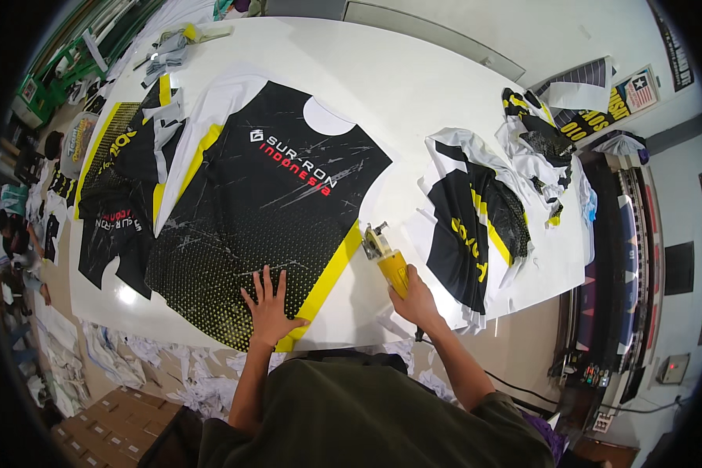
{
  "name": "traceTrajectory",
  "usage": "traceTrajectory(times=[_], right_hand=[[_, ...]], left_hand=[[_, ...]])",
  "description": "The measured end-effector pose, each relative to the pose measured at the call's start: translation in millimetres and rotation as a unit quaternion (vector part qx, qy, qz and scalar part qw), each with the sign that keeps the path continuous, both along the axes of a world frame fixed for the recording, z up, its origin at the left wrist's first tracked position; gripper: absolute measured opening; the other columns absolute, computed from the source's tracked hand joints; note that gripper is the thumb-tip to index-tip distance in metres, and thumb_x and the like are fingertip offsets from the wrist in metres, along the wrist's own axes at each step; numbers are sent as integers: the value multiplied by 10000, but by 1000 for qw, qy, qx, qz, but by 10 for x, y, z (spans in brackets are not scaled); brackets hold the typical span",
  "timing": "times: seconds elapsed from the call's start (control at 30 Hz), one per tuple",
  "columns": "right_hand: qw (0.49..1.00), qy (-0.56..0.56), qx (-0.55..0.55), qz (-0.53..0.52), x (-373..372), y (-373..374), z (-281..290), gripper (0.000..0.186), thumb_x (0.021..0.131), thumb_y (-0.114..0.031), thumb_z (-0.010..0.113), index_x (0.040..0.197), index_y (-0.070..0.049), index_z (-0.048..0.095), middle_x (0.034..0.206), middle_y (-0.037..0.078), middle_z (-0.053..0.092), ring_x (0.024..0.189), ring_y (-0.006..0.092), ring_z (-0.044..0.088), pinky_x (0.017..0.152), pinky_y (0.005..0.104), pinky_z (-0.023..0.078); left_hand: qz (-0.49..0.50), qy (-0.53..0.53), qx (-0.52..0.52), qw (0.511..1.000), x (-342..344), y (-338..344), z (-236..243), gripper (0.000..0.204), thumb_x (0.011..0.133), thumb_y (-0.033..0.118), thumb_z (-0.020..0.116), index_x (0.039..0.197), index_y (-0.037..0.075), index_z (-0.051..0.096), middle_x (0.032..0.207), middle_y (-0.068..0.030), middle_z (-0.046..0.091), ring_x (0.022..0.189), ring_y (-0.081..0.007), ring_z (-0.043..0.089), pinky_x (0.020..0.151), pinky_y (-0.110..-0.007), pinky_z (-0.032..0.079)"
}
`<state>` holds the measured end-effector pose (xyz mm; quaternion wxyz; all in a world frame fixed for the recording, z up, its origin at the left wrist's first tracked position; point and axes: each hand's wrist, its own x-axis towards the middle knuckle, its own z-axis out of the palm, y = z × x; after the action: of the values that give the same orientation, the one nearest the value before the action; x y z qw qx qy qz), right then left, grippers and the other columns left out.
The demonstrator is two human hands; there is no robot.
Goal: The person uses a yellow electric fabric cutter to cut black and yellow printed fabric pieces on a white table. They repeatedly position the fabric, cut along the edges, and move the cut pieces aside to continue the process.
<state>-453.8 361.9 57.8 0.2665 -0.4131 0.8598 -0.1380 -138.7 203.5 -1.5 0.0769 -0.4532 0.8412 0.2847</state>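
A large black shirt panel (281, 203) with a dotted yellow fade and a yellow side stripe lies flat on the white table (413, 86). My left hand (271, 310) rests on its lower part, fingers spread, the thumb over the stripe. In my right hand (417, 300) is a yellow handheld electric fabric cutter (393, 267), gripped by its body. Its metal cutting head stands at the panel's right edge, near the upper end of the stripe. Whether the blade touches the cloth, I cannot tell. A black cord trails from below my right hand toward the lower right.
Cut black-and-yellow panels (117, 210) lie at the left. Crumpled printed pieces (476, 226) lie right of the cutter, with more cloth (542, 140) beyond. Grey scraps (166, 56) sit at the far left. White offcuts litter the floor; brown cartons (117, 429) stand lower left. A large printer (620, 265) stands right.
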Motion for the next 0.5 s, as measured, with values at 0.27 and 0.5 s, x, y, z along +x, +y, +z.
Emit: traceTrajectory(times=[0.27,0.5], right_hand=[[1000,11,-15,13,55,-178,-58,670,924,-297,695,1389,39,349,1014,389,679,907,556,681,801,581,557],[999,20,-26,-27,167,-360,-76,665,919,-289,698,1379,69,379,1006,409,679,918,570,682,806,589,561]], left_hand=[[9,26,-18,999,43,29,-51,1432,543,620,926,1683,133,209,1753,-225,27,1609,-458,-44,1190,-772,-14],[11,26,-30,999,35,22,-21,1406,545,621,927,1678,161,233,1748,-216,61,1608,-456,7,1188,-786,24]])
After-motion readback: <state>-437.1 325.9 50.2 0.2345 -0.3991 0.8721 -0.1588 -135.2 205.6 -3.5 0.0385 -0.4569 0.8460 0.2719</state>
